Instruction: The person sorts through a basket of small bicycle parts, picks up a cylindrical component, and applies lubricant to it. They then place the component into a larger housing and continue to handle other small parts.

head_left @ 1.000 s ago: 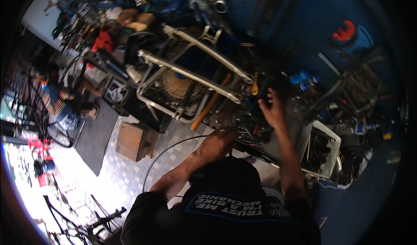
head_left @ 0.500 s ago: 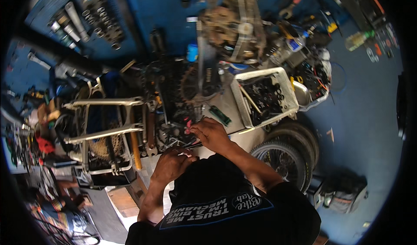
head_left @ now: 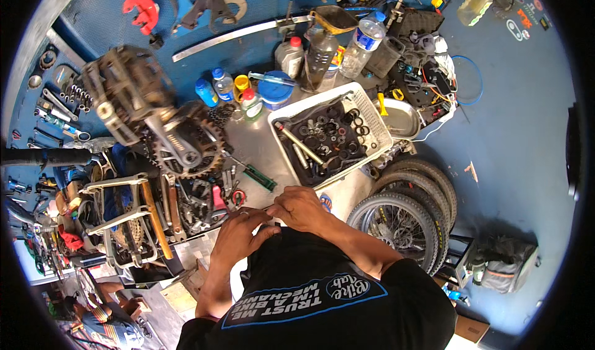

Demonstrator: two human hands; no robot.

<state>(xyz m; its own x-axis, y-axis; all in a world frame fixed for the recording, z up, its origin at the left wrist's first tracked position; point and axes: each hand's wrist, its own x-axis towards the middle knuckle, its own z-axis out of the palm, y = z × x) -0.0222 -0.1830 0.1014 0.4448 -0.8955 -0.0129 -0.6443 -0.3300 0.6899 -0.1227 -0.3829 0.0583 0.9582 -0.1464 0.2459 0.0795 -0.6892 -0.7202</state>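
Note:
My left hand and my right hand are close together over the front edge of the workbench, just above my black shirt. The left fingers are bent, with the thumb pointing toward the right hand. On the right, the fingers curl down into a pinch. Whatever lies between the fingertips is hidden. Beyond my left hand are a pink-red object, a small red ring-shaped part and loose hand tools. A green-handled tool lies just past the right hand.
A white basket of small parts stands behind my right hand. A greasy motor-like assembly with a crank and chainring rises at left, beside a metal bike frame part. Bottles line the back; tyred wheels stand at right.
The view has swung, so the bench things appear farther left and more of the back shows. My right hand has drawn away from the pink-red object, closer to my left hand.

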